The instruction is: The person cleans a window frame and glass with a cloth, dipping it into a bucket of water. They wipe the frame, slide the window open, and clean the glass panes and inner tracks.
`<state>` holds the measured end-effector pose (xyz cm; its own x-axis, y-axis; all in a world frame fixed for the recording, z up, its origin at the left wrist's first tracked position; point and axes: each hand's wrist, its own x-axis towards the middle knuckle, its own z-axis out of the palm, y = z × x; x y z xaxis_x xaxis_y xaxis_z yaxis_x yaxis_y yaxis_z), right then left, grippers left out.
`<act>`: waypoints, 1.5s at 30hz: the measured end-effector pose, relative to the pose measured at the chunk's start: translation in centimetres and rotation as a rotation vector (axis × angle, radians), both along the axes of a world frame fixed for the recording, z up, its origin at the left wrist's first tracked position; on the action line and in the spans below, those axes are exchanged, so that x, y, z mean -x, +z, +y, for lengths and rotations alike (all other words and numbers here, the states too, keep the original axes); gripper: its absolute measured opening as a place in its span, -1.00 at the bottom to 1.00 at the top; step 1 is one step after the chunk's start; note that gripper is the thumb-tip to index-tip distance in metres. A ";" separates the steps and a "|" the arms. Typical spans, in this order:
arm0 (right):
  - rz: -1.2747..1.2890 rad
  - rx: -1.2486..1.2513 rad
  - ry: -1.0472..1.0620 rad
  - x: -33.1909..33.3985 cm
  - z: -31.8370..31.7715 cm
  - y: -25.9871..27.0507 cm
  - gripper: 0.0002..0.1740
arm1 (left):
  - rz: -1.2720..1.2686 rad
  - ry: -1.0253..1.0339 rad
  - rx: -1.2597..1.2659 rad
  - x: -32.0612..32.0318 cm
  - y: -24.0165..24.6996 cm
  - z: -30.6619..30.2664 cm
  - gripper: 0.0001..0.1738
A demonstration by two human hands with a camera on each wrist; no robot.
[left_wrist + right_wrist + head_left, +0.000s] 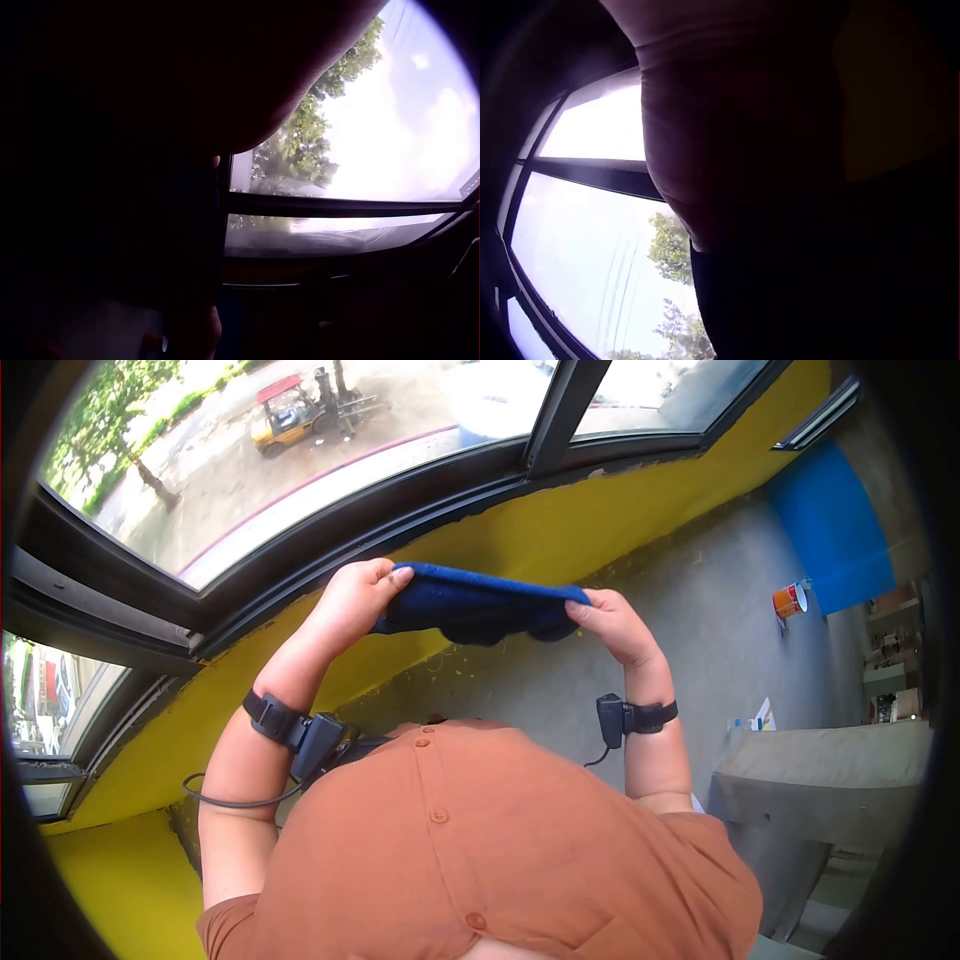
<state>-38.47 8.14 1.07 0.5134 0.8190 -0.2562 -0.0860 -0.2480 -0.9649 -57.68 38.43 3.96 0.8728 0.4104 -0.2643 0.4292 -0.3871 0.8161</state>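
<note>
A dark blue cloth (480, 605) is stretched between both hands in the head view, its upper edge nearly straight and its lower edge hanging in folds. The left hand (350, 603) pinches its left corner between thumb and curled fingers. At the opposite corner, the right hand (618, 625) grips the cloth with the thumb on the near side. Both wrist views are very dark; the right wrist view shows part of a hand (727, 127) above a dark cloth edge, while the left wrist view leaves the grip unclear.
Black-framed windows (400, 525) run along the far side above a yellow wall (640, 510). On the grey floor (700, 610) at right stands an orange and white bucket (789, 601) beside a blue panel (835, 530). A concrete ledge (820, 755) lies at lower right.
</note>
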 end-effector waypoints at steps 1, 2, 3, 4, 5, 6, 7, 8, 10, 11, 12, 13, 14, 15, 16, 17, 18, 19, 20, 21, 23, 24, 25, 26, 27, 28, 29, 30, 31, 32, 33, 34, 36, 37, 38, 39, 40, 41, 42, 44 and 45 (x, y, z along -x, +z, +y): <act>0.091 -0.118 -0.029 -0.3 0.1 -0.2 -0.58 | 0.005 -0.001 -0.001 -0.4 -0.3 0.0 -0.72; 0.277 -0.302 -0.085 0.0 0.3 -0.5 -0.55 | -0.085 -0.014 -0.058 -0.9 -0.8 0.0 -0.74; 0.280 -0.301 -0.090 -0.1 1.1 -1.2 -0.55 | -0.174 -0.030 -0.113 -1.4 -1.4 -0.1 -0.73; 0.123 -0.076 -0.113 -0.8 2.0 -2.6 -0.55 | -0.149 -0.070 -0.159 -1.6 -1.8 0.2 -0.66; -0.038 0.148 -0.134 -1.9 2.5 -4.1 -0.55 | -0.149 -0.081 -0.158 -1.6 -1.8 0.2 -0.66; -0.273 0.182 -0.218 -2.4 3.3 -3.9 -0.57 | -0.093 -0.124 -0.124 -1.5 -1.3 0.0 -0.63; 0.129 -0.156 -0.266 -2.9 2.9 -3.1 -0.57 | -0.039 -0.164 -0.090 -1.7 -0.6 0.0 -0.60; 0.125 -0.169 -0.225 -3.3 2.6 -2.3 -0.57 | 0.109 -0.259 -0.331 -1.8 0.3 0.2 -0.69; 0.129 -0.177 -0.202 -3.4 1.8 -2.9 -0.56 | 0.203 -0.195 -0.213 -1.8 1.1 -0.4 -0.74; 0.069 -0.134 -0.251 -3.7 1.7 -4.1 -0.54 | 0.284 -0.119 -0.101 -1.9 1.2 -0.6 -0.78; 0.004 -0.091 -0.295 -4.2 1.8 -4.6 -0.53 | 0.273 -0.121 -0.102 -1.6 0.3 -0.8 -0.78; -0.534 0.215 -0.288 -4.3 1.8 -4.2 -0.51 | -0.054 -0.138 -0.185 -0.9 -1.5 -0.9 -0.80; -0.649 0.274 -0.298 -4.9 1.5 -4.1 -0.50 | -0.382 -0.149 -0.266 -0.2 -2.6 -0.6 -0.81; -0.759 0.335 -0.304 -5.3 1.0 -4.1 -0.50 | -0.391 -0.141 -0.265 0.5 -2.7 0.0 -0.81; -0.764 0.334 -0.297 -5.1 0.5 -3.8 -0.50 | -0.292 -0.254 -0.327 1.5 -2.6 0.9 -0.79; -0.844 0.358 -0.338 -4.8 0.1 -3.3 -0.51 | -0.191 -0.365 -0.388 2.5 -2.4 1.6 -0.77; -0.922 0.380 -0.379 -4.6 -0.2 -3.1 -0.52 | -0.192 -0.357 -0.388 3.5 -2.1 1.9 -0.77; -0.923 0.378 -0.374 -4.8 -0.5 -3.9 -0.52 | -0.097 -0.232 -0.346 4.7 -1.7 2.0 -0.80; -1.101 0.329 -0.396 -5.2 -0.9 -5.3 -0.54 | -0.002 -0.109 -0.303 5.9 -1.3 2.2 -0.83; -1.282 0.274 -0.416 -5.6 -0.8 -6.1 -0.56 | -0.003 -0.104 -0.304 7.1 -1.0 2.7 -0.83; -0.852 0.126 -0.426 -4.6 0.7 -3.8 -0.59 | 0.171 0.210 -0.106 9.9 -0.8 3.7 -0.86; -0.414 -0.010 -0.429 -3.8 1.5 -2.9 -0.60 | 0.194 0.283 -0.106 11.3 -0.4 4.0 -0.84; -0.411 -0.008 -0.427 -3.7 2.3 -2.6 -0.60 | 0.218 0.354 -0.105 12.8 -0.4 4.5 -0.82; -0.355 -0.063 -0.394 -4.1 3.2 -2.2 -0.58 | 0.283 0.356 -0.175 14.8 -1.1 5.7 -0.81; -0.301 -0.119 -0.362 -4.6 4.2 -2.0 -0.56 | 0.346 0.356 -0.246 17.0 -2.1 6.9 -0.80; -0.331 -0.103 -0.349 -5.0 5.2 -1.9 -0.57 | 0.344 0.357 -0.245 18.9 -3.0 7.3 -0.80; -0.334 -0.104 -0.346 -5.6 6.3 -1.8 -0.57 | 0.268 0.456 -0.226 20.8 -4.1 7.5 -0.78; -0.528 -0.082 -0.331 -6.2 7.5 -1.9 -0.57 | 0.191 0.556 -0.207 22.8 -5.3 7.4 -0.76; -0.721 -0.058 -0.313 -6.5 8.5 -1.9 -0.57 | 0.190 0.559 -0.205 24.6 -6.7 6.9 -0.76; -0.932 -0.113 -0.317 -6.1 9.6 -0.9 -0.65 | 0.126 0.534 -0.401 26.4 -8.2 6.2 -0.75; -0.933 -0.112 -0.312 -6.1 10.4 -0.9 -0.65 | 0.061 0.505 -0.597 28.2 -9.3 5.8 -0.75; -1.131 0.020 -0.304 -6.3 11.2 -1.1 -0.71 | 0.062 0.509 -0.596 30.3 -10.0 6.0 -0.75; -1.423 0.247 -0.289 -6.0 12.6 -1.1 -0.87 | 0.372 0.564 -0.370 33.0 -10.4 6.2 -0.76; -1.423 0.245 -0.281 -5.8 13.2 -1.0 -0.87 | 0.375 0.570 -0.366 33.4 -10.4 5.9 -0.76; -1.466 0.334 -0.278 -5.6 13.8 -0.8 -0.87 | 0.343 0.709 -0.258 34.0 -10.4 5.3 -0.75; -1.508 0.424 -0.271 -5.5 14.4 -0.7 -0.86 | 0.311 0.849 -0.147 34.4 -10.2 4.6 -0.74; -1.507 0.419 -0.258 -5.4 14.9 -0.6 -0.86 | 0.318 0.859 -0.143 35.4 -10.7 4.3 -0.74; -1.490 0.456 -0.245 -5.7 15.5 -0.3 -0.86 | 0.341 0.864 -0.327 36.4 -11.7 4.1 -0.75; -1.474 0.496 -0.235 -6.0 15.9 -0.1 -0.85 | 0.362 0.861 -0.512 36.6 -11.9 3.8 -0.75; -1.416 0.495 -0.227 -6.5 16.3 0.5 -0.84 | 0.320 0.956 -0.392 36.6 -11.8 3.4 -0.75; -1.359 0.491 -0.224 -6.7 16.3 0.8 -0.83 | 0.272 1.046 -0.272 36.3 -11.4 3.4 -0.74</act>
